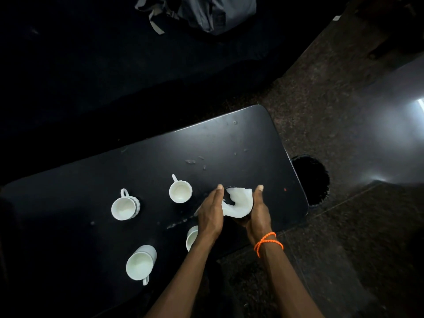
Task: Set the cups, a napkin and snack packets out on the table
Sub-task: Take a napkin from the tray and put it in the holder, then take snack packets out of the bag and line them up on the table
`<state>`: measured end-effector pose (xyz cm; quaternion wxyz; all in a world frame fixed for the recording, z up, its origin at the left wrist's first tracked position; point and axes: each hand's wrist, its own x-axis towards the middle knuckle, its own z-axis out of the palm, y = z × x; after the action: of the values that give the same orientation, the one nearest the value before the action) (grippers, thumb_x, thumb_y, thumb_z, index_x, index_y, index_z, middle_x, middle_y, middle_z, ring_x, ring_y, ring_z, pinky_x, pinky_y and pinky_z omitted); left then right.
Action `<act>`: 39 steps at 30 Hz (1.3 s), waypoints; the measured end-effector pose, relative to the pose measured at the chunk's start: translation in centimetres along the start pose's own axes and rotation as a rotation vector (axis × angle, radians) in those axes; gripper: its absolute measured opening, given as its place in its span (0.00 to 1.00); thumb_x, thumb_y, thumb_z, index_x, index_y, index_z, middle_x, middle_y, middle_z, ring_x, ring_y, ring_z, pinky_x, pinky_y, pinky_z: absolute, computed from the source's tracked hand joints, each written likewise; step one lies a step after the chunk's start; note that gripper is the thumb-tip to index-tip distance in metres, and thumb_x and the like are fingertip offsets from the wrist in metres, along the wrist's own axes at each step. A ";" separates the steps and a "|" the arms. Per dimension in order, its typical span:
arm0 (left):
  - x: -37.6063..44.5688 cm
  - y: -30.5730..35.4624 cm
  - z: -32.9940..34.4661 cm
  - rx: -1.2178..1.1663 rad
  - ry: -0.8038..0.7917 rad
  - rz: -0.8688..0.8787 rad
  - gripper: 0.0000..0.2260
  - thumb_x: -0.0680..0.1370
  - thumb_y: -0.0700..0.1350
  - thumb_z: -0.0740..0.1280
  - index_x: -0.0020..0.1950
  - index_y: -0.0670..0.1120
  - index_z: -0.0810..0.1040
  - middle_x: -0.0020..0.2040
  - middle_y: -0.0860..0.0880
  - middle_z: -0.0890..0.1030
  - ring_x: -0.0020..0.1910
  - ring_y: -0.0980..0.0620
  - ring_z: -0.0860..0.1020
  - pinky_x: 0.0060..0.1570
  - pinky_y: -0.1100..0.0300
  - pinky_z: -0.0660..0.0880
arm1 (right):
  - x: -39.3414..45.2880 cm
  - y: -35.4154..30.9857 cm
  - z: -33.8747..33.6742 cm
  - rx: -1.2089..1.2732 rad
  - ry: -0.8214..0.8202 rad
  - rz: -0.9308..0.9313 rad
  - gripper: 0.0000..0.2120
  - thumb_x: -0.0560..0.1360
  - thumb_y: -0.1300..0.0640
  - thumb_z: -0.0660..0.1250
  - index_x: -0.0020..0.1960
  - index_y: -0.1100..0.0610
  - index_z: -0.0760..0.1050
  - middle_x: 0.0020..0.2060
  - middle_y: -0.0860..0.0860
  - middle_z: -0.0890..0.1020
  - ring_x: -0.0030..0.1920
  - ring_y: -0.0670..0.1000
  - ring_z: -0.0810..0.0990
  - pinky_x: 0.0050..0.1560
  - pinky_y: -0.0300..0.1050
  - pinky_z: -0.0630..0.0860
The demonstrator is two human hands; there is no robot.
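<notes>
Several white ribbed cups stand on a black table point(241, 143): one at the left point(125, 207), one in the middle point(180, 191), one near the front edge point(140, 263), and one point(191, 237) partly hidden under my left forearm. A white napkin point(238, 204) is held curled between both hands above the table's right part. My left hand point(211, 212) presses its left side with fingers extended. My right hand point(258, 212), with an orange thread band at the wrist, cups its right side. No snack packets are in view.
A dark round bin point(313, 180) sits on the floor off the table's right end. A grey bag point(213, 12) lies on a dark seat beyond the table. Speckled floor runs to the right. Small crumbs dot the table's far right part.
</notes>
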<state>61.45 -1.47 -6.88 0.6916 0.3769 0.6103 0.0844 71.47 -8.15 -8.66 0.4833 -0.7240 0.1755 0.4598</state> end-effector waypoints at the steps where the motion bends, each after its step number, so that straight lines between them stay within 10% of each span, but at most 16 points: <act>1: -0.1 0.2 -0.1 -0.003 -0.009 -0.014 0.17 0.81 0.66 0.61 0.59 0.62 0.84 0.60 0.59 0.84 0.65 0.54 0.80 0.72 0.48 0.73 | -0.2 -0.1 -0.1 -0.027 0.007 -0.012 0.33 0.77 0.28 0.58 0.54 0.54 0.87 0.48 0.56 0.89 0.49 0.57 0.89 0.55 0.56 0.84; 8: 0.0 1.3 -2.8 -0.137 0.043 -0.018 0.24 0.68 0.75 0.60 0.47 0.60 0.83 0.56 0.57 0.84 0.62 0.47 0.82 0.69 0.43 0.75 | -3.3 -2.6 0.7 -0.374 0.226 -0.339 0.30 0.80 0.30 0.53 0.55 0.51 0.84 0.56 0.47 0.86 0.58 0.51 0.82 0.61 0.49 0.74; 16: -0.5 2.9 -10.6 -0.310 0.105 0.018 0.21 0.84 0.61 0.60 0.58 0.47 0.85 0.60 0.47 0.85 0.61 0.49 0.82 0.56 0.55 0.80 | -8.7 -4.0 9.1 -0.952 0.166 -0.989 0.28 0.80 0.37 0.57 0.61 0.58 0.83 0.60 0.55 0.85 0.69 0.59 0.77 0.72 0.60 0.69; 39: -6.7 -3.7 -52.0 -0.803 0.722 0.130 0.28 0.86 0.62 0.52 0.55 0.45 0.85 0.43 0.45 0.88 0.47 0.46 0.85 0.49 0.53 0.79 | -25.3 18.1 46.9 -1.403 -0.960 -1.272 0.19 0.81 0.46 0.68 0.63 0.60 0.80 0.59 0.58 0.83 0.62 0.59 0.80 0.62 0.49 0.74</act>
<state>11.38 13.84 -2.44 0.5208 0.0672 0.7045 0.4774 22.49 18.87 -2.47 0.1275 -0.5419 -0.7494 0.3583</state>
